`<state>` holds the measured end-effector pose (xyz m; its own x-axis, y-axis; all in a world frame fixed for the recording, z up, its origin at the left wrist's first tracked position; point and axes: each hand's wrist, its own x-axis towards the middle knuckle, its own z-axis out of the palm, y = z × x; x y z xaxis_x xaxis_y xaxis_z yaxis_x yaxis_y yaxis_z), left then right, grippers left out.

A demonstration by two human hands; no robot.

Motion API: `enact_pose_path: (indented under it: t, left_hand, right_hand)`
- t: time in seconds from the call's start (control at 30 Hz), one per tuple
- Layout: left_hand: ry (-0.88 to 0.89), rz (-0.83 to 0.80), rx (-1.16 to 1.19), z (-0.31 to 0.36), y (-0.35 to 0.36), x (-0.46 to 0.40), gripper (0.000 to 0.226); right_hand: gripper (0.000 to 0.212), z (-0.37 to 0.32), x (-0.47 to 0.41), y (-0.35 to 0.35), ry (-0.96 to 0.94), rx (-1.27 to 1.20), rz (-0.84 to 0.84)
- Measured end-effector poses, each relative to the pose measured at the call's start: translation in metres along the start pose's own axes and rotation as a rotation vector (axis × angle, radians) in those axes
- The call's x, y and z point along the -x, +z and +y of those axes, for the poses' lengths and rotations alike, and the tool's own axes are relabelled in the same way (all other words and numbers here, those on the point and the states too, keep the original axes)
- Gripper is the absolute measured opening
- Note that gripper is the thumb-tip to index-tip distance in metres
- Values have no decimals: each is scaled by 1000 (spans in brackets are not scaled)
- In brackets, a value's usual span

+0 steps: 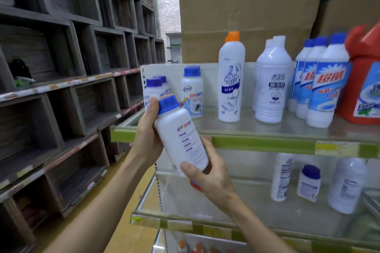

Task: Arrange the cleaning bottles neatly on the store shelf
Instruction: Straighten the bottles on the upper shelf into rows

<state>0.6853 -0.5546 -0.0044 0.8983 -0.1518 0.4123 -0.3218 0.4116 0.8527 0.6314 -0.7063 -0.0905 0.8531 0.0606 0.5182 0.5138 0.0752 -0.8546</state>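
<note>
Both my hands hold a white bottle with a blue cap (182, 135), tilted, in front of the upper shelf (263, 144). My left hand (147, 135) grips it near the cap, and my right hand (207, 176) grips its base. On the upper shelf stand matching blue-capped bottles (192, 91) at the left, a tall orange-capped bottle (231, 80), plain white bottles (272, 82) and blue-labelled bottles (324, 86).
A red jug (364, 80) stands at the shelf's right end, with cardboard boxes (246, 14) behind. The lower shelf (185, 225) carries three white bottles (309, 183). Dark wooden cubby shelving (61, 68) lines the left side of the aisle.
</note>
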Motion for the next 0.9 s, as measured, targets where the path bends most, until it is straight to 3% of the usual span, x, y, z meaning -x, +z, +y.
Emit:
enact_pose_path:
  t: [0.17,0.3,0.37,0.53,0.67,0.73,0.8,0.9]
  left_hand:
    - [-35,-93,141,51,35,-26,56]
    - [-14,-56,132,62,47,-32,47]
    - [20,21,87,63,51,-32,43]
    - [93,241,-39,69,56,-29,37]
    - [67,233,-102,75,62,-28,38]
    - [36,142,-133,80,61,-30,36]
    - [7,45,-121,84,59,-29,37]
    - [-75,-50,64,82,57,-23,39]
  right_hand:
    - [70,-47,-29,-2,266,-595,-224]
    - [89,-57,-36,-8,334,-690,-297]
    - [89,-60,-36,-7,261,-623,-238]
    - [81,-57,-28,10,-52,5,99]
    - [76,-57,-23,17,-100,31,181]
    - [69,-63,-23,11,-41,-70,169]
    - [70,-70,-22,8,82,-356,99]
    - [70,-78,-18,7,303,-728,-75]
